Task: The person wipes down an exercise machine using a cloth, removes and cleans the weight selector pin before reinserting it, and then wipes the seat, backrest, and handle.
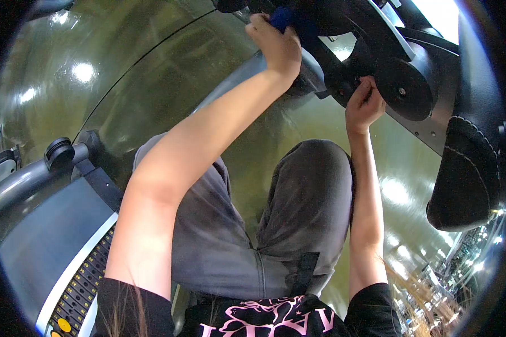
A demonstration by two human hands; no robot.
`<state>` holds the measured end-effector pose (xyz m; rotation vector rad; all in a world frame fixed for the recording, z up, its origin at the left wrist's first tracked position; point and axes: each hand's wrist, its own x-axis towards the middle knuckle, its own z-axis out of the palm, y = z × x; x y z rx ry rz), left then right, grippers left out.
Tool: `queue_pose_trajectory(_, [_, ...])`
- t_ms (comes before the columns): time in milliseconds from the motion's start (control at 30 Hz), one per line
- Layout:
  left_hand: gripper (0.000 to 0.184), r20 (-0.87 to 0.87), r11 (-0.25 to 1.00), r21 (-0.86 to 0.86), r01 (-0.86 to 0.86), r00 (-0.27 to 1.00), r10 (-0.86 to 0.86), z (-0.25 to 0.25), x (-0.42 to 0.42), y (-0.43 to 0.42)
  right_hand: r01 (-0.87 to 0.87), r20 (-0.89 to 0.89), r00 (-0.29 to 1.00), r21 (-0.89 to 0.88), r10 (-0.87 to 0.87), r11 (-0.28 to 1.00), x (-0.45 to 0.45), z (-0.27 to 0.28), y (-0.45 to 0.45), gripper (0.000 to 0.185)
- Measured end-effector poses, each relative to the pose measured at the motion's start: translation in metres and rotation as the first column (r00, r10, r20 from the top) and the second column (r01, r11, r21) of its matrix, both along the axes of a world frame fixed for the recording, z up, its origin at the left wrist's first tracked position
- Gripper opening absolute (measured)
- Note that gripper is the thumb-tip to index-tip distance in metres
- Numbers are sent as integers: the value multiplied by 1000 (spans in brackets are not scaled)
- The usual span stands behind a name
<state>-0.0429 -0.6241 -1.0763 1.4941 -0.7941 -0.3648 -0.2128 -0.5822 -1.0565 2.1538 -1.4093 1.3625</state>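
My left hand [274, 46] is raised at the top centre, its fingers curled round a dark blue object [282, 19] against the black machine part. My right hand [366, 106] is at the underside of the same machine, fingers pinched together beside a round black disc [405, 91] with a bolt in its middle. Whatever lies between the right fingertips is too small and dark to make out. A black curved bracket [338, 84] sits between the two hands.
A black stitched pad [468, 168] hangs at the right. At the lower left stands a machine frame [22, 185] with a numbered weight stack [84, 275] and a yellow knob [64, 324]. My bent knees are below my hands, over the shiny floor [140, 73].
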Motion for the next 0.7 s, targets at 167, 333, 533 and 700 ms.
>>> queue_pose_trajectory(167, [41,104,999,-15,49,993,-47,9,17,-1,29,3,1000,16,-29,999,1,-1,0,10])
queue_pose_trajectory(333, [42,248,990,-11,143,959,-136,2,5,12,44,-71,997,17,-42,999,-2,-2,2,10])
queue_pose_trajectory(533, [43,265,947,23,319,912,-314,10,-12,30,6,7,1000,4,-6,1000,0,-3,-1,10])
queue_pose_trajectory(700, [44,217,876,76,477,849,-481,21,-25,49,28,-16,999,7,-28,1000,-2,-7,-1,12])
